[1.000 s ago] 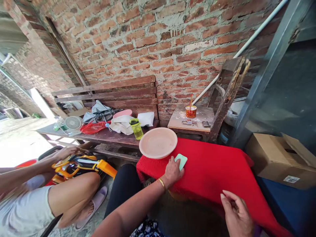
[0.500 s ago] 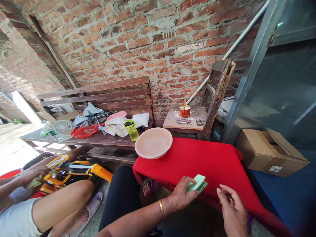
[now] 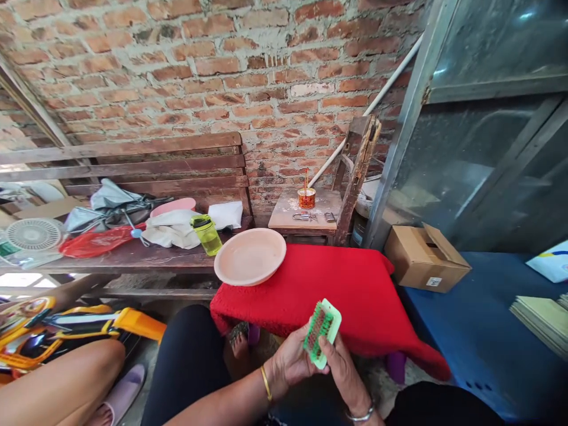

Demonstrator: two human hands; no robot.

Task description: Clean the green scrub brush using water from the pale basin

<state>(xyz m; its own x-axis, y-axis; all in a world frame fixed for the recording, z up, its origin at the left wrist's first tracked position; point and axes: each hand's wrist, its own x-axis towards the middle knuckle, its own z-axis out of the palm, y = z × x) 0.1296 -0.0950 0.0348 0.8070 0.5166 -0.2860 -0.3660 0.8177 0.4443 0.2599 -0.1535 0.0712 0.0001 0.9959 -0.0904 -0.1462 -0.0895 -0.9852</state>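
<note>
Left hand [image 3: 290, 367] grips green brush [image 3: 322, 332], bristles up; right hand [image 3: 341, 370] pinches its lower end.

Brush has left the red-covered desk [image 3: 355, 284] since a second ago and now sits off its near edge, turned over. Right hand, previously idle, has closed on it. Pink plate [image 3: 249, 256] unchanged at far left corner.

A mint-green brush [image 3: 322, 331] with green and reddish bristles, centre bottom. Red cloth [image 3: 350, 290] mid-frame, pale pink plate [image 3: 249, 257] on it. Lime bottle [image 3: 206, 234] left of centre. Red-brown brick wall [image 3: 222, 71] above.
</note>
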